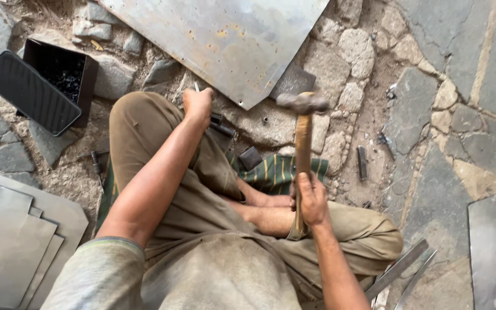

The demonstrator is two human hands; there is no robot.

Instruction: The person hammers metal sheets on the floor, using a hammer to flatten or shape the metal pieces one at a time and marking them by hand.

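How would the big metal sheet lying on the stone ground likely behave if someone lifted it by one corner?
The metal sheet looks thin and broad, so it would probably flex and wobble rather than stay rigid. Its flat, smooth face suggests a slippery hold. The pointed corner near the left hand looks sharp, so lifting there seems risky.

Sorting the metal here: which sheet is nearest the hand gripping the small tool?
The big sheet at the top, its corner just beyond the left hand. The stacked sheets and the strip lie farther off.

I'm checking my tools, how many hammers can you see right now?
1. The hammer is raised in the right hand, its head above the stone ground by the metal sheet. Others may be hidden under the sheets.
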